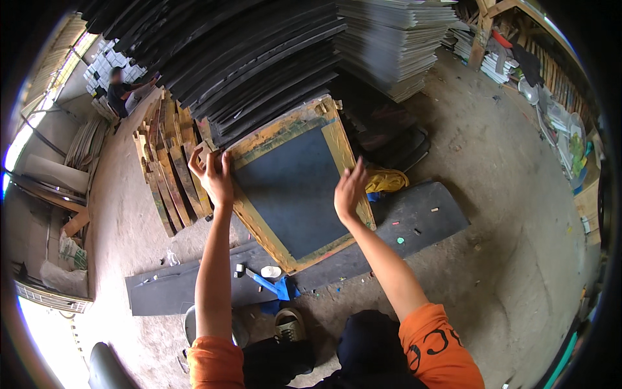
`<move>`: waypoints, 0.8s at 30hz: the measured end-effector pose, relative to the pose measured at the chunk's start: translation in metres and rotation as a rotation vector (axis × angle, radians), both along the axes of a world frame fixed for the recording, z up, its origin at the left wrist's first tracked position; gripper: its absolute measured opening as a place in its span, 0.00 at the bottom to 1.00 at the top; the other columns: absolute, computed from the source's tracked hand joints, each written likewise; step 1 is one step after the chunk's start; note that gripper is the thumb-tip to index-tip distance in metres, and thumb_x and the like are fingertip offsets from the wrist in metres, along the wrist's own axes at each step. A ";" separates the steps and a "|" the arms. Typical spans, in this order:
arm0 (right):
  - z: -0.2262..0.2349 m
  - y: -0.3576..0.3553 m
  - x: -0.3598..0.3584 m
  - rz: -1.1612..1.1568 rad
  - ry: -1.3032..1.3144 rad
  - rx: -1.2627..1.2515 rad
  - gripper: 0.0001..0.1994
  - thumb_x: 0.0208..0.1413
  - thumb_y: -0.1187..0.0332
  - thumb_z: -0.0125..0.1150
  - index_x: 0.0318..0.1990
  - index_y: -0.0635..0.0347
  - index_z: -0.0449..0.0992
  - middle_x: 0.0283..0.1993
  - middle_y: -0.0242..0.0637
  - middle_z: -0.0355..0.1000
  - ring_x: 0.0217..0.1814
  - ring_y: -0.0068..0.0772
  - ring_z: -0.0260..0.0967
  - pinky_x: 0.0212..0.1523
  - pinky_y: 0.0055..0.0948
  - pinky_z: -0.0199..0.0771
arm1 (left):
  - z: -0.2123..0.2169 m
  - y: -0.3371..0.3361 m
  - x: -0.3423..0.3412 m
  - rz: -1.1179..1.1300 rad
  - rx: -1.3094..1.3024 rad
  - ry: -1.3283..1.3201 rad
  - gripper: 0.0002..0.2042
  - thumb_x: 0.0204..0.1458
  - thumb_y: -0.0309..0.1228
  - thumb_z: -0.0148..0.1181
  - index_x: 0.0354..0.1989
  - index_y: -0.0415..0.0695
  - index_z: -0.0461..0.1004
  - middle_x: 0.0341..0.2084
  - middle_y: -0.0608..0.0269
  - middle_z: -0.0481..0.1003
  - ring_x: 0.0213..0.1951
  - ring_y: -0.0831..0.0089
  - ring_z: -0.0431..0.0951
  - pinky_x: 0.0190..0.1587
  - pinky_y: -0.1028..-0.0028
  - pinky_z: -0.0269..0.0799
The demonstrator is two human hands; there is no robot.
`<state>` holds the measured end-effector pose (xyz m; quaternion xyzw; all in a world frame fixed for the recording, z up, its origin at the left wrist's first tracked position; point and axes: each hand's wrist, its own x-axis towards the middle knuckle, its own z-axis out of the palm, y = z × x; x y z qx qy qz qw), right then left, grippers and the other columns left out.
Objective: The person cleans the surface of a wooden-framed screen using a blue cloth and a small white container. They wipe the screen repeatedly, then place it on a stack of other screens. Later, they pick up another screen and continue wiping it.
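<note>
A square wooden frame [335, 148] with a dark grey panel [291, 191] inside it lies tilted in front of me. Yellowish tape and paint stains cover its borders. My left hand [215, 183] is at the frame's left edge, fingers spread and bent, the rightmost fingertip close to the upper left corner. Over the right border, my right hand [350, 188] has its fingers stretched upward, slightly blurred. Neither hand is wrapped around the wood. Whether either one touches it, I cannot tell.
A dark board [175, 288] under the frame bears a blue-handled tool [262, 281] and a white oval piece [271, 271]. Behind rise stacks of black sheets [259, 58] and pale sheets [395, 45]. Wooden strips [173, 168] lie left; yellow cloth [387, 181] right. A person [120, 94] sits far left.
</note>
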<state>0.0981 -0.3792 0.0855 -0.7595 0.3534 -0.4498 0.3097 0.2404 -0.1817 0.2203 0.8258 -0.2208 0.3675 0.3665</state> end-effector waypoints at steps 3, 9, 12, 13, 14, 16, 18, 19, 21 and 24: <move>0.049 -0.022 0.041 -0.027 -0.182 -0.128 0.16 0.55 0.72 0.44 0.51 0.67 0.59 0.45 0.52 0.63 0.48 0.50 0.60 0.49 0.42 0.58 | 0.001 -0.006 -0.002 0.002 -0.020 -0.003 0.10 0.48 0.37 0.58 0.32 0.44 0.73 0.47 0.55 0.57 0.35 0.58 0.70 0.36 0.66 0.68; -0.006 0.002 0.002 0.032 -0.051 0.109 0.15 0.57 0.69 0.43 0.49 0.71 0.59 0.43 0.55 0.61 0.46 0.52 0.60 0.49 0.44 0.58 | -0.001 0.003 0.001 0.063 0.014 -0.003 0.11 0.50 0.35 0.56 0.40 0.45 0.71 0.47 0.55 0.56 0.40 0.60 0.69 0.41 0.65 0.66; -0.072 0.015 -0.062 0.000 0.123 0.094 0.20 0.56 0.67 0.45 0.53 0.72 0.54 0.49 0.57 0.55 0.54 0.56 0.53 0.54 0.46 0.53 | -0.006 -0.008 -0.013 0.071 -0.011 -0.043 0.15 0.51 0.34 0.55 0.47 0.49 0.67 0.50 0.54 0.55 0.46 0.59 0.63 0.46 0.62 0.61; -0.079 0.023 -0.074 0.008 0.180 0.231 0.22 0.56 0.67 0.44 0.55 0.72 0.52 0.53 0.58 0.52 0.57 0.56 0.50 0.56 0.47 0.51 | -0.008 -0.008 -0.014 0.069 -0.015 -0.094 0.17 0.51 0.34 0.55 0.50 0.48 0.64 0.52 0.52 0.53 0.52 0.57 0.58 0.52 0.61 0.57; -0.085 0.025 -0.075 -0.011 0.160 0.227 0.23 0.56 0.67 0.44 0.55 0.72 0.50 0.54 0.58 0.50 0.57 0.56 0.49 0.57 0.48 0.50 | -0.012 -0.009 -0.017 0.100 -0.005 -0.095 0.20 0.51 0.32 0.54 0.53 0.47 0.60 0.53 0.50 0.52 0.53 0.55 0.58 0.53 0.60 0.56; -0.080 0.027 -0.065 -0.032 0.079 0.201 0.26 0.56 0.66 0.44 0.57 0.72 0.46 0.56 0.59 0.47 0.59 0.56 0.46 0.58 0.49 0.47 | -0.019 -0.008 -0.025 0.103 -0.015 -0.088 0.25 0.51 0.30 0.52 0.57 0.44 0.53 0.55 0.48 0.51 0.56 0.52 0.56 0.56 0.59 0.53; -0.047 0.028 -0.040 -0.043 0.109 0.074 0.31 0.56 0.64 0.45 0.61 0.72 0.39 0.61 0.62 0.41 0.64 0.59 0.39 0.62 0.49 0.41 | -0.037 -0.005 -0.030 0.048 -0.047 -0.066 0.28 0.52 0.29 0.50 0.61 0.42 0.47 0.58 0.46 0.49 0.59 0.51 0.53 0.58 0.60 0.50; -0.030 0.027 -0.029 0.043 0.058 0.125 0.33 0.56 0.62 0.45 0.62 0.71 0.37 0.64 0.61 0.35 0.67 0.59 0.31 0.64 0.49 0.36 | -0.048 -0.004 -0.033 0.027 -0.088 0.001 0.28 0.53 0.28 0.49 0.61 0.41 0.45 0.59 0.45 0.48 0.60 0.52 0.51 0.59 0.61 0.49; -0.007 0.031 -0.015 0.098 0.060 -0.004 0.34 0.57 0.58 0.43 0.62 0.71 0.37 0.65 0.59 0.31 0.68 0.58 0.28 0.64 0.50 0.32 | -0.064 0.007 -0.043 0.011 -0.163 0.125 0.29 0.54 0.27 0.46 0.62 0.38 0.40 0.60 0.43 0.46 0.62 0.52 0.47 0.60 0.63 0.46; -0.040 0.047 -0.040 0.196 0.205 -0.059 0.34 0.57 0.56 0.41 0.62 0.71 0.37 0.66 0.57 0.29 0.68 0.57 0.25 0.65 0.50 0.31 | -0.088 0.019 -0.055 -0.022 -0.231 0.313 0.26 0.57 0.29 0.39 0.62 0.37 0.40 0.60 0.41 0.46 0.62 0.53 0.48 0.60 0.66 0.47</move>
